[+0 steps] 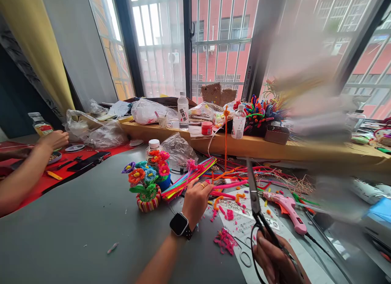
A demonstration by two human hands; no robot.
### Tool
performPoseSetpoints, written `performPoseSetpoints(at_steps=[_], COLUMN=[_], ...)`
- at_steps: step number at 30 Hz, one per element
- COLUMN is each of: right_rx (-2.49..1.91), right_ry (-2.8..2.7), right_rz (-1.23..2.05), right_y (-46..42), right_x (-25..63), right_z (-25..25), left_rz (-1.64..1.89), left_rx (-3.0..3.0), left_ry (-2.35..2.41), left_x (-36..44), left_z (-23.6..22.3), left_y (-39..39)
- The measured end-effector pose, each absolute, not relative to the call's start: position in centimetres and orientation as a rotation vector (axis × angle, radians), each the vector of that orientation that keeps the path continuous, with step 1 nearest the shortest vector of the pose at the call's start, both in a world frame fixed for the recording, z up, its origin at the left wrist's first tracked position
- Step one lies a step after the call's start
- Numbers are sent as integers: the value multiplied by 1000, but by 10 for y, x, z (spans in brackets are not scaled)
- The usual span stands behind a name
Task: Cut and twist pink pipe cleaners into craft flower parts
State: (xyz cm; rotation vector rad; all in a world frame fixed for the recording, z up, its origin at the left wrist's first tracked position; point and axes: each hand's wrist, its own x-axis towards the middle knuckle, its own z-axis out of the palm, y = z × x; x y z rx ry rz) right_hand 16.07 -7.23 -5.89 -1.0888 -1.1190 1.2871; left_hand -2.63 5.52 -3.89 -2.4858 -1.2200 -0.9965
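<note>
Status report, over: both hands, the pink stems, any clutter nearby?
Right hand gripping raised scissors. Left hand at pink stems, grip unclear. Clutter: pink scraps, glue gun, flower pot nearby.

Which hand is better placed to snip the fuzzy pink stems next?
Right, I'd judge: the right hand grips the scissors, blades upward, while the left hand is at the pink stems, likely better for steadying.

yellow curtain (39, 40), barred window (218, 50), upright water bottle (183, 113), red jar (207, 128)
</note>
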Motion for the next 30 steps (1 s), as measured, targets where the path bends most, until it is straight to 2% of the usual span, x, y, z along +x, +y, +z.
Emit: performPoseSetpoints(at_steps=[14, 18, 21, 24, 30], right_rx=[-1429, -1408, -1423, -1455, -1494], right_ry=[-1044, -1011, -1008, -1021, -1111], right_rz=[896, 890, 869, 856, 854], right_y=[-71, -70, -70, -71, -71], right_x=[174, 175, 173, 171, 167], right_z=[-38, -38, -36, -34, -37], left_rz=[-783, -976, -1045, -798, -432], left_rx=[-2336, -2069, -2215, -2607, -2576], left_ry=[-1570, -1691, -1486, -1186, -1358], left_x=[-39, -44, -40, -31, -25], left_z=[-29, -25, -27, -36, -48], left_y=[62, 64, 64, 65, 71])
